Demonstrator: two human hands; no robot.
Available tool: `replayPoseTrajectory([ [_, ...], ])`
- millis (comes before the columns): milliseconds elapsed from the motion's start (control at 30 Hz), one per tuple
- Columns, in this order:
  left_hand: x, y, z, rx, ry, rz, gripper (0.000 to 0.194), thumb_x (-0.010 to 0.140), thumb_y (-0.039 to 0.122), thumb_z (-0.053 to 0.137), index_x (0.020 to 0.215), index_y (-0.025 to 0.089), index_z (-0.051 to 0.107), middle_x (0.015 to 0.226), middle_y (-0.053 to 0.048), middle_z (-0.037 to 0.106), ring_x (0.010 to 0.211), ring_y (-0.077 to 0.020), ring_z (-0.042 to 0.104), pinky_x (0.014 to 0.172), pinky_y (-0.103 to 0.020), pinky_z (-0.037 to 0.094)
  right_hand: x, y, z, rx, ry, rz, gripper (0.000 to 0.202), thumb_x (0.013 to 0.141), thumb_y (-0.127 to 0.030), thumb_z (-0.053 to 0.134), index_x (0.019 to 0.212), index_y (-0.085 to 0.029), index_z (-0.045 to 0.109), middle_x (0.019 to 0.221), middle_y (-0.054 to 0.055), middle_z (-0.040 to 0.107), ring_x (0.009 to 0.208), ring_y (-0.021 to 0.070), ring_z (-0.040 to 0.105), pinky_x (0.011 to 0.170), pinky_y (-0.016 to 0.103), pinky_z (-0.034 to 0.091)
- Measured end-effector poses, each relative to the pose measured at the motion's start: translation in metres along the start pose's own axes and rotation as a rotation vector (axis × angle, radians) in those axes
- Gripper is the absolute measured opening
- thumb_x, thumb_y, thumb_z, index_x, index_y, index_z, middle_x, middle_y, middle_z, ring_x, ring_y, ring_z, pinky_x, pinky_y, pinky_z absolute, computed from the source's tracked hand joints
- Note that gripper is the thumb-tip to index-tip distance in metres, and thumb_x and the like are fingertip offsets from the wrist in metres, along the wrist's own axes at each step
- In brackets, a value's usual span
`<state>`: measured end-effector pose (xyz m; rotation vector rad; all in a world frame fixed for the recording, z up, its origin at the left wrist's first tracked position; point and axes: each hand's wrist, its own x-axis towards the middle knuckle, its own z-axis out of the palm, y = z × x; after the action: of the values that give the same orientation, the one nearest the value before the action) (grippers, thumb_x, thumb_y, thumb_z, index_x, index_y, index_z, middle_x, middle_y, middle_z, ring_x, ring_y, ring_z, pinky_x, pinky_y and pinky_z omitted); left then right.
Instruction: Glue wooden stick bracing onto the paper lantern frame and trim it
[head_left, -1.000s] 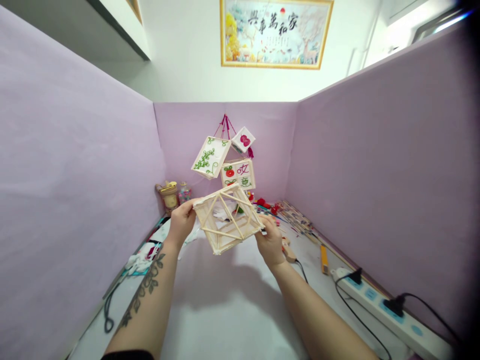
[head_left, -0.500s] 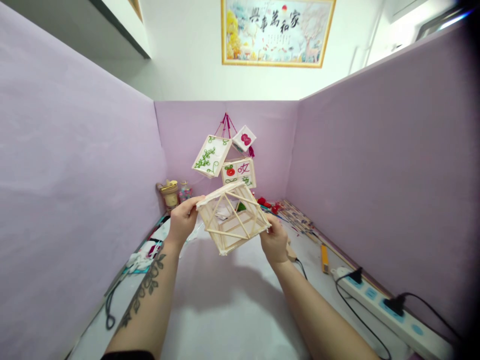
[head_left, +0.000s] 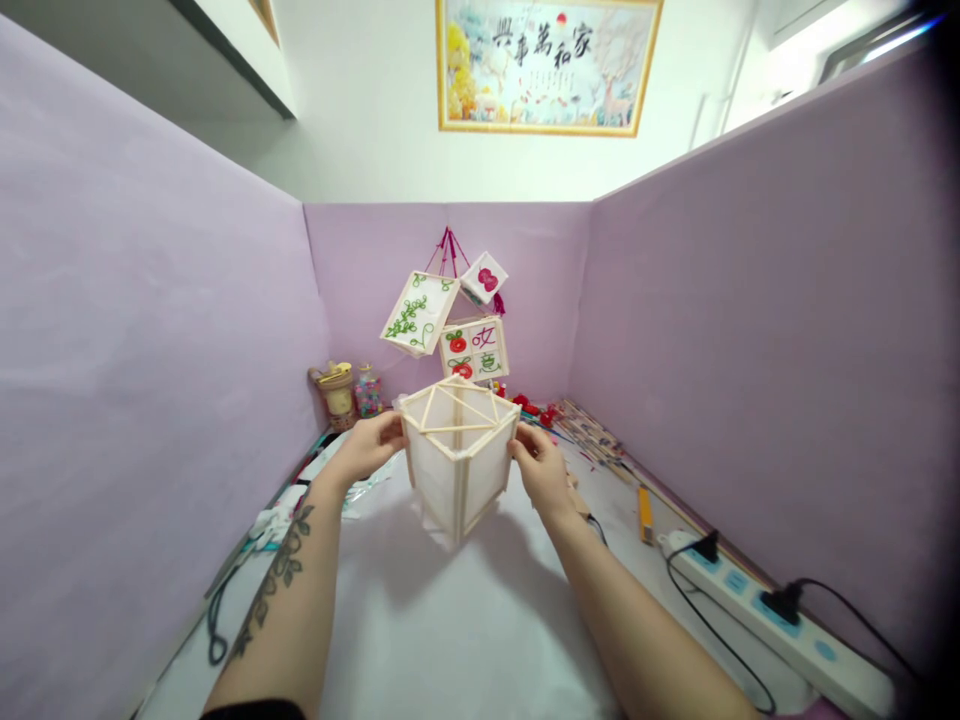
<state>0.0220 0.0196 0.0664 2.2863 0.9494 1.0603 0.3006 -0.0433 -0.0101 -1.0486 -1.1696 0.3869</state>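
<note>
Between my hands is a box-shaped lantern frame (head_left: 436, 488) of pale wooden sticks, with translucent white sheets on its sides. Crossed sticks form an open lattice across its top, and one corner edge points toward me. My left hand (head_left: 371, 445) grips its left edge with closed fingers. On the opposite edge, my right hand (head_left: 538, 462) pinches the frame between thumb and fingers. The lantern is upright, low over the white table (head_left: 450, 640); I cannot tell whether its bottom touches. Behind it hang decorated lanterns (head_left: 420, 312) with green leaf and red fruit designs.
A white power strip (head_left: 772, 610) with black plugs and cables lies at right, near a yellow utility knife (head_left: 645, 515). Wooden sticks (head_left: 600, 440) line the right wall. A jar of colourful beads (head_left: 368, 392) stands at back left. Purple panels (head_left: 150, 330) enclose the table.
The lantern frame has been lowered and turned from tilted, with its lattice facing me, to upright with the lattice on top. Both hands have kept hold of it.
</note>
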Motion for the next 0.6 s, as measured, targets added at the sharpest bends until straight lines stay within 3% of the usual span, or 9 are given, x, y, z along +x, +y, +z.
replayPoseTrajectory([
  [100,-0.004,-0.004,-0.002,-0.140,-0.258,-0.120,0.036,0.070,0.032,0.068,0.103,0.019,0.066,0.096,-0.006,0.074,0.089,-0.0238,0.069,0.077,-0.033,0.057,0.006,0.011,0.000,-0.012,-0.064,0.097,0.030,0.074,-0.027,0.058,0.099,-0.018,0.071,0.098,0.009,0.073,0.091,0.0256,0.067,0.085,0.043,0.052],
  [167,-0.005,-0.005,-0.005,-0.180,-0.322,-0.166,0.037,0.069,0.032,0.069,0.103,0.019,0.065,0.097,-0.007,0.073,0.092,-0.0244,0.069,0.079,-0.035,0.056,0.008,0.017,0.001,-0.019,-0.083,0.112,0.028,0.072,-0.026,0.057,0.095,-0.018,0.072,0.094,0.007,0.074,0.088,0.0251,0.067,0.084,0.042,0.053],
  [233,-0.006,-0.003,-0.009,-0.168,-0.292,-0.160,0.041,0.069,0.032,0.070,0.106,0.018,0.062,0.096,-0.007,0.073,0.089,-0.0232,0.069,0.077,-0.034,0.056,0.008,0.018,0.002,-0.022,-0.086,0.113,0.031,0.073,-0.025,0.056,0.099,-0.019,0.071,0.095,0.007,0.074,0.088,0.0242,0.067,0.084,0.041,0.054],
  [367,-0.005,0.004,-0.016,-0.067,-0.149,-0.084,0.056,0.070,0.033,0.072,0.122,0.020,0.056,0.095,-0.006,0.072,0.082,-0.0201,0.069,0.073,-0.030,0.055,0.004,0.010,0.004,0.008,-0.025,0.041,0.049,0.080,-0.028,0.054,0.128,-0.019,0.058,0.112,0.011,0.068,0.094,0.0223,0.065,0.082,0.038,0.054],
  [500,-0.003,0.007,-0.016,0.106,-0.063,-0.028,0.036,0.075,0.039,0.067,0.106,0.020,0.069,0.090,-0.004,0.073,0.079,-0.0194,0.067,0.071,-0.026,0.053,0.000,0.003,0.003,-0.007,-0.039,-0.071,0.049,0.085,-0.028,0.051,0.134,-0.023,0.054,0.129,0.012,0.059,0.105,0.0221,0.060,0.087,0.038,0.053],
  [600,-0.003,0.005,-0.015,0.135,-0.046,-0.035,0.036,0.075,0.040,0.067,0.103,0.020,0.071,0.087,-0.004,0.073,0.078,-0.0199,0.067,0.069,-0.026,0.052,0.001,0.005,0.003,-0.012,-0.061,-0.077,0.051,0.085,-0.027,0.051,0.137,-0.024,0.051,0.134,0.012,0.055,0.107,0.0222,0.059,0.089,0.040,0.052],
])
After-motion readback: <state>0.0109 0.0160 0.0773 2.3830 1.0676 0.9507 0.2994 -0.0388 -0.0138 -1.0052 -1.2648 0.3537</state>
